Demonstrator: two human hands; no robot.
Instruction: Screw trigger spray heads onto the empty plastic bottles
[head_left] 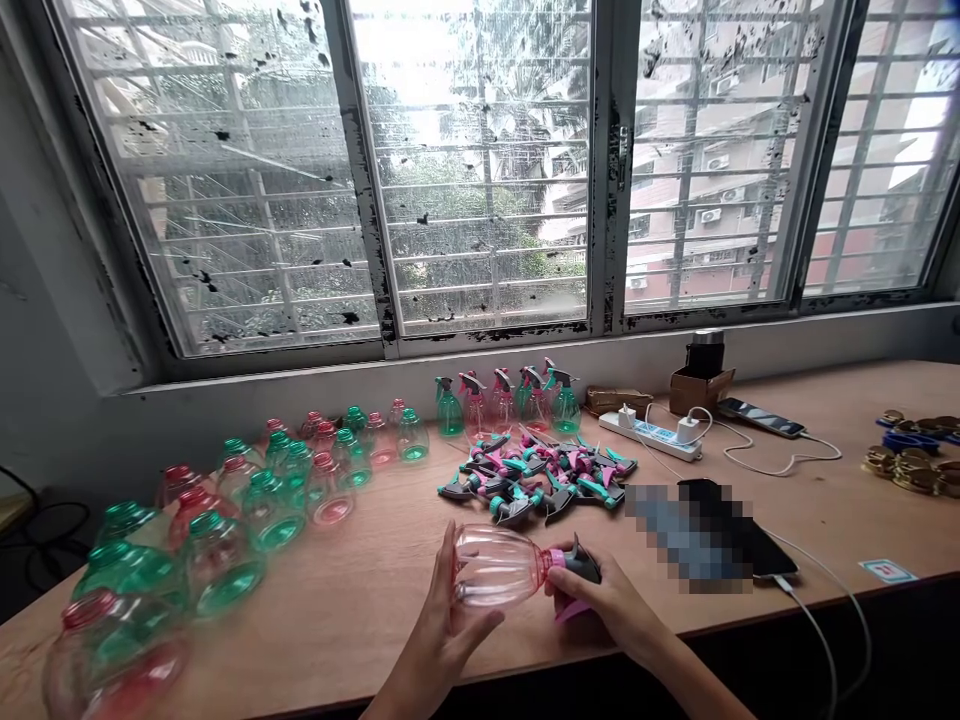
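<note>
A clear pink bottle (499, 567) lies sideways in the air between my hands, above the table's front edge. Its base rests against the palm and fingers of my left hand (448, 625). At the bottle's neck, my right hand (600, 600) is closed around a grey and pink spray head (577, 572), which sits at the mouth; whether it is fully threaded cannot be told. Beyond the bottle is a pile of loose spray heads (540, 475) in grey, pink and teal. Several green and pink bottles without heads (277, 510) stand at the left.
Several bottles with spray heads (502, 408) stand by the window wall. A power strip (649, 436), a cardboard box (700, 388), a phone (761, 418) and a cabled black device (772, 555) are on the right. Gold-coloured rings (911, 470) lie at the far right.
</note>
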